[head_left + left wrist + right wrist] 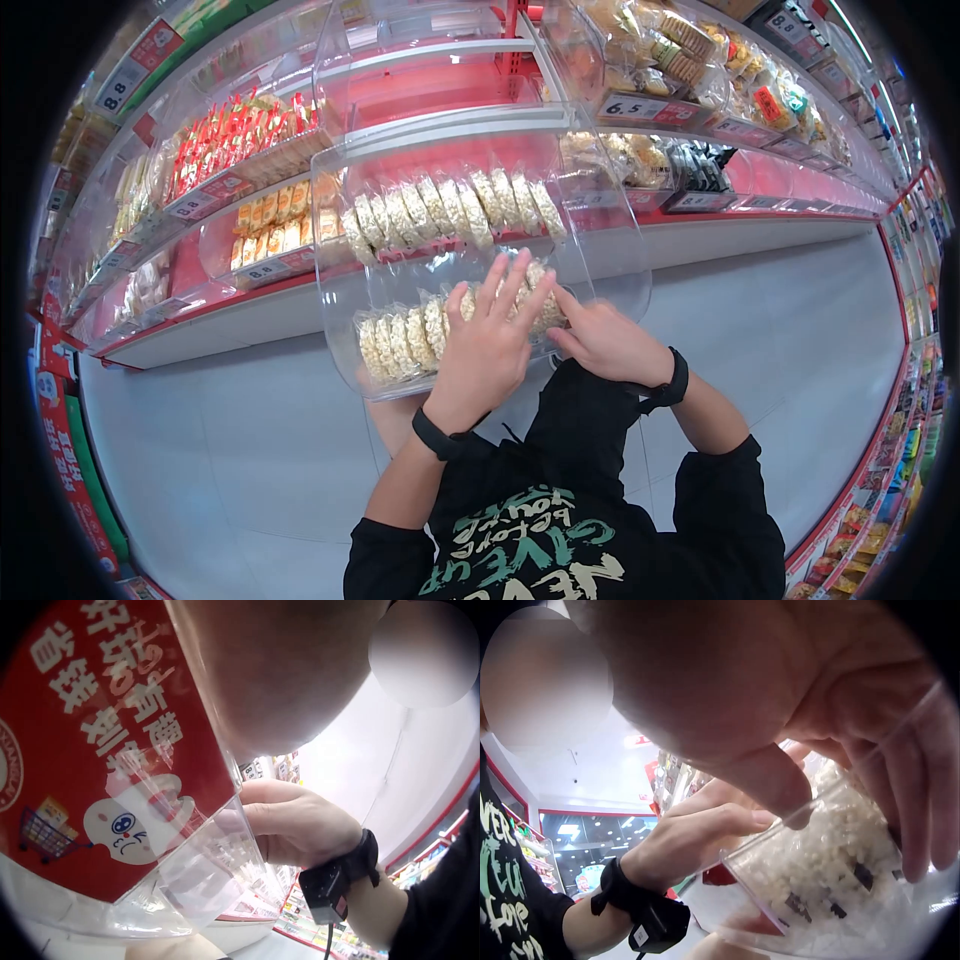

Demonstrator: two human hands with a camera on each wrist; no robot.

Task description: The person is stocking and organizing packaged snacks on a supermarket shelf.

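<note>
A clear plastic bin point(335, 345) holds two rows of round puffed-rice cakes in clear wrappers, a back row point(435, 212) and a front row point(405, 340). The left hand point(487, 345) lies over the right part of the front row, fingers spread and straight. At that row's right end is the right hand point(615, 345), index finger and thumb extended towards the last cakes. In the right wrist view, straight fingers point(911, 802) reach down beside a wrapped puffed-rice cake point(817, 840), and the thumb sits close over the bin's rim.
Behind the bin stands a shelf with a white base point(250, 328). Red-wrapped snacks point(245, 140) fill a bin at left, bagged goods point(670, 50) at upper right. A red printed sign point(90, 750) faces out on the bin's front. More stocked shelves point(925, 330) line the right side.
</note>
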